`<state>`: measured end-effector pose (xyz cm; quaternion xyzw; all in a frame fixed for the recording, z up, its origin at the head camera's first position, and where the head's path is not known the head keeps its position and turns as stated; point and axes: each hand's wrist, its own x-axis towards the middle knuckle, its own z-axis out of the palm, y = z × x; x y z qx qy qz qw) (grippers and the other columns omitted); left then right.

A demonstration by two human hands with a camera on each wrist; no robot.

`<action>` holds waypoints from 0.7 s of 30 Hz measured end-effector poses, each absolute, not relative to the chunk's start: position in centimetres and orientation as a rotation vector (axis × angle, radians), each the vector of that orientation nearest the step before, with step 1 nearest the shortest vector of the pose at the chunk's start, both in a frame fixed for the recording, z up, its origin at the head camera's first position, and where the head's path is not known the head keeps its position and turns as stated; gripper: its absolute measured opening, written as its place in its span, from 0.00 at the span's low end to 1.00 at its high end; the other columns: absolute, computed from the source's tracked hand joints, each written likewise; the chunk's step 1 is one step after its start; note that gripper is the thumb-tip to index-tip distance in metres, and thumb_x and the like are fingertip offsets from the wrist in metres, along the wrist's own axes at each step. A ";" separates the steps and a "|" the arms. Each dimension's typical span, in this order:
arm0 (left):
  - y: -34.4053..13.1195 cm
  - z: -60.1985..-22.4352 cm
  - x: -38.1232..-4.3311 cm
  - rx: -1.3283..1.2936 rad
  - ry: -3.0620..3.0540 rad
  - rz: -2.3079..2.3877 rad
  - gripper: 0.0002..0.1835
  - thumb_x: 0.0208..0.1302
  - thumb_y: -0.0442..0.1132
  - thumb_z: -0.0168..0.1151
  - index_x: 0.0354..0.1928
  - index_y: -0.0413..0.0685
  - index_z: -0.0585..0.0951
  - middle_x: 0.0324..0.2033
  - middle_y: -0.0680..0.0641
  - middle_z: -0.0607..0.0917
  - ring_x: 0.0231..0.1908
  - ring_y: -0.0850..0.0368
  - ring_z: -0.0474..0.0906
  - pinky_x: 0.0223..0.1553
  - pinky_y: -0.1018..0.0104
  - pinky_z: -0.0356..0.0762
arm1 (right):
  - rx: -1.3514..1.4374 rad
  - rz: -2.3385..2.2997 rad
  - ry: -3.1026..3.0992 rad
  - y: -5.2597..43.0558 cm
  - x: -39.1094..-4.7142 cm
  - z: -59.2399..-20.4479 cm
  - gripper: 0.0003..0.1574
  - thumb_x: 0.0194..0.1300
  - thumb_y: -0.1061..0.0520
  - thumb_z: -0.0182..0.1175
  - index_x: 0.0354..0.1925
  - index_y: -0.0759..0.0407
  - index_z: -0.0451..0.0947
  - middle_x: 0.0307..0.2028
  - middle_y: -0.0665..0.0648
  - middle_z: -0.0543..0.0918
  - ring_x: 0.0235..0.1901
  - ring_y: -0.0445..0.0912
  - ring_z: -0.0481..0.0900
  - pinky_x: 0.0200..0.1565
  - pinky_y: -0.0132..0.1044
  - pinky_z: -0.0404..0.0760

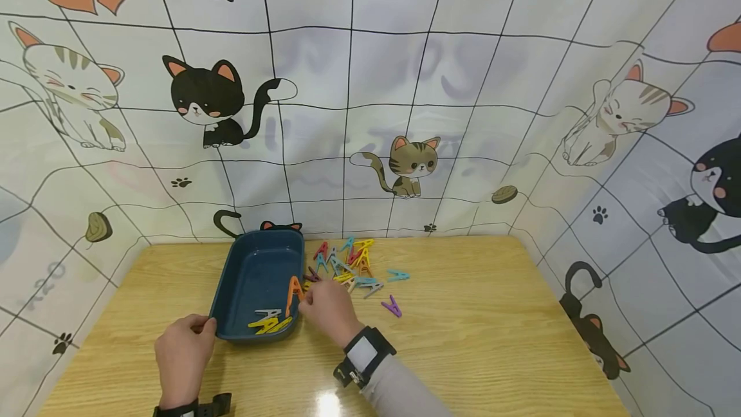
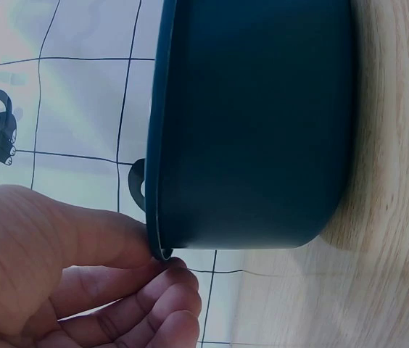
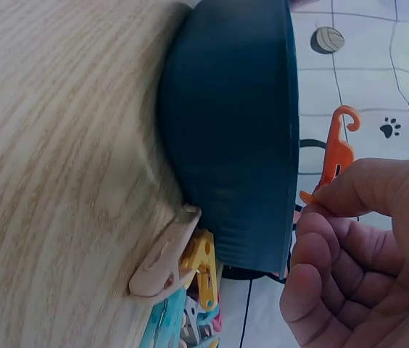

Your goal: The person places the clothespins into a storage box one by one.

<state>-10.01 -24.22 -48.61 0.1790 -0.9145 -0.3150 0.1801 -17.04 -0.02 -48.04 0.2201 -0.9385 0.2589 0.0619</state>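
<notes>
Right wrist view: the right hand (image 3: 364, 254) pinches an orange clothespin (image 3: 333, 156) between thumb and curled fingers, the peg's hooked end pointing away from the palm. The peg is held at the rim of the dark blue tray (image 3: 233, 130), over its right edge. In the head view the same orange clothespin (image 1: 294, 293) stands nearly upright at the tray's right wall, close to the near end, with the right hand (image 1: 329, 309) just beside it.

Left hand (image 1: 182, 354) grips the near left corner of the tray (image 1: 243, 256); the left wrist view shows the thumb above the rim and curled fingers (image 2: 128, 304) below it, the rim caught between them.

Inside the tray, near its front wall, lie a white clothespin (image 1: 267, 313) and yellow clothespins (image 1: 271, 325), touching one another.

A loose pile of coloured clothespins (image 1: 347, 266) lies on the wooden table (image 1: 492, 314) just to the right of the tray. A teal clothespin (image 1: 397, 275) and a purple clothespin (image 1: 392, 306) lie slightly apart from the pile. A cloth backdrop with cartoon cats (image 1: 405, 82) encloses the table on three sides.
</notes>
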 end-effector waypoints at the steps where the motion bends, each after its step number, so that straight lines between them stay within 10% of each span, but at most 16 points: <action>1: -24.2 -48.6 -10.0 0.504 -2.583 -0.889 0.10 0.61 0.30 0.65 0.34 0.24 0.86 0.23 0.35 0.86 0.21 0.42 0.81 0.24 0.53 0.72 | 0.671 0.773 -2.839 -0.2 -17.0 -48.0 0.35 0.62 0.59 0.67 0.08 0.47 0.57 0.10 0.41 0.49 0.11 0.34 0.46 0.21 0.27 0.49; 21: -24.3 -48.8 -10.1 0.513 -2.588 -0.886 0.10 0.61 0.30 0.65 0.35 0.25 0.87 0.24 0.35 0.87 0.23 0.40 0.82 0.27 0.51 0.73 | 0.706 0.656 -2.783 -1.5 -17.4 -48.1 0.33 0.66 0.60 0.66 0.12 0.48 0.58 0.12 0.43 0.52 0.13 0.35 0.50 0.20 0.27 0.49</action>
